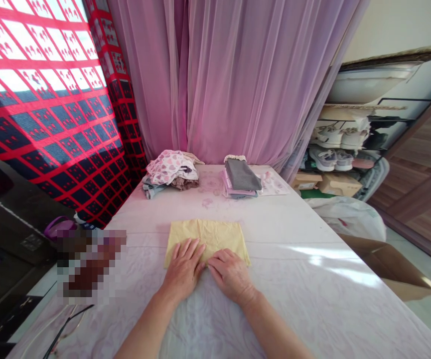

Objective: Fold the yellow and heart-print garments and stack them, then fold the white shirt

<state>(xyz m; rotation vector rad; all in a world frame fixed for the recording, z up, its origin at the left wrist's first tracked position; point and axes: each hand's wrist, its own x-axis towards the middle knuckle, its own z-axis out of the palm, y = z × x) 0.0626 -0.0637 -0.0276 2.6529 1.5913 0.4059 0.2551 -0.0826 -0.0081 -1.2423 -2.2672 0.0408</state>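
A pale yellow cloth (208,232), folded into a rough rectangle with light creases, lies on the covered table (297,299) in front of me. On its left half my left hand (185,264) rests flat, fingers stretched out and a little apart. My right hand (230,271) is at the cloth's near edge, its fingers curled together and closed on the fabric. The two thumbs almost meet at the middle of that edge. Both palms hide part of the near side of the cloth.
At the back left sits a loose heap of clothes (166,169). A neat folded stack (241,174), grey on top, stands at the back right. Purple curtains (233,85) hang behind. Right of the table are a cardboard box (383,259) and a shoe rack (387,119). A pixelated patch covers something at left.
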